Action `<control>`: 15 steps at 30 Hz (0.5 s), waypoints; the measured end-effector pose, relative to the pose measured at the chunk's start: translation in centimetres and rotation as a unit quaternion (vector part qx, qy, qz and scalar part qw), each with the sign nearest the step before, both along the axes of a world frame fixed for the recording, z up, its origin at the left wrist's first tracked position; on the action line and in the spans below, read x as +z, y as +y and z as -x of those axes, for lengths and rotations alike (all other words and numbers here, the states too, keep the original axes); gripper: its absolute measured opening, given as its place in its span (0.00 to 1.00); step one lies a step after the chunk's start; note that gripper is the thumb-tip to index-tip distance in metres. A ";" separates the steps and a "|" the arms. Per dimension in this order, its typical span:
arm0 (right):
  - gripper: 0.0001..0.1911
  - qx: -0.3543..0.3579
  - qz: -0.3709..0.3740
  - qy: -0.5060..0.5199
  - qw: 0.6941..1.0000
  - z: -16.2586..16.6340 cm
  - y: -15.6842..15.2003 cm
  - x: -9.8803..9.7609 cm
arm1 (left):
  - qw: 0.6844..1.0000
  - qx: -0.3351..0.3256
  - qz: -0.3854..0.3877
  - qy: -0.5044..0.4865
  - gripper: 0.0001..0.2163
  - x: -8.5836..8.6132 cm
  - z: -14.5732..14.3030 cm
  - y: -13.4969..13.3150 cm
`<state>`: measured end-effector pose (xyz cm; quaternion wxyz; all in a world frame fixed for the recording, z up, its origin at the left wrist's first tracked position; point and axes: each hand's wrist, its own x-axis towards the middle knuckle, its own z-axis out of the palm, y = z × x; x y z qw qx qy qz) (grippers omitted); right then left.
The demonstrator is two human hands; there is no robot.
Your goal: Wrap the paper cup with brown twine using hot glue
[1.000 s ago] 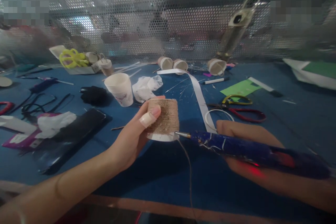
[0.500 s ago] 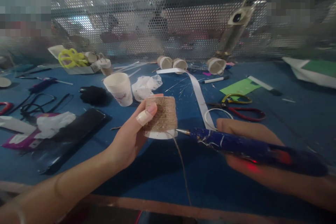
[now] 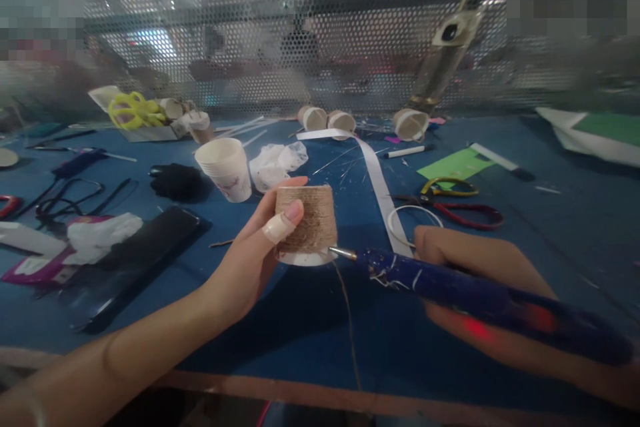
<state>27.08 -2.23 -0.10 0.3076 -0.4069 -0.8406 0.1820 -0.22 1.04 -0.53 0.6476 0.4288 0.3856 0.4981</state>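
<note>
My left hand (image 3: pixel 260 240), with a plaster round the thumb, is closed on a paper cup (image 3: pixel 314 220) wound with brown twine. A white band of bare cup shows at the bottom, and loose twine (image 3: pixel 350 320) hangs down from there toward the table edge. My right hand (image 3: pixel 480 267) grips a blue hot glue gun (image 3: pixel 440 283) shaped like a thick pen, with a red light glowing on it. Its metal tip touches the cup's lower right side, where the twine meets the white band. Fine glue threads cling to the barrel near the tip.
Stacked paper cups (image 3: pixel 225 170) and a crumpled plastic bag (image 3: pixel 277 163) stand behind my left hand. Pliers (image 3: pixel 463 213), a white paper strip (image 3: pixel 375 180) and green paper (image 3: pixel 455 167) lie to the right. A black phone-like slab (image 3: pixel 145 253) lies left. Perforated metal mesh (image 3: pixel 300 47) rises behind.
The glue gun's tip has shifted slightly left onto the twine's lower edge. The cup has turned or tilted a little in my left hand.
</note>
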 end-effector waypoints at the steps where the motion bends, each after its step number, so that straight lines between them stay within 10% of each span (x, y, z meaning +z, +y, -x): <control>1: 0.14 0.000 -0.001 -0.001 1.000 -0.1 0.1 0.0 | 1.000 0.004 -0.003 0.001 0.27 0.0 0.0 0.0; 15: 0.14 -0.003 -0.054 -0.023 0.998 -0.2 0.1 -0.6 | 1.000 0.012 -0.020 0.020 0.25 -0.1 0.0 -0.1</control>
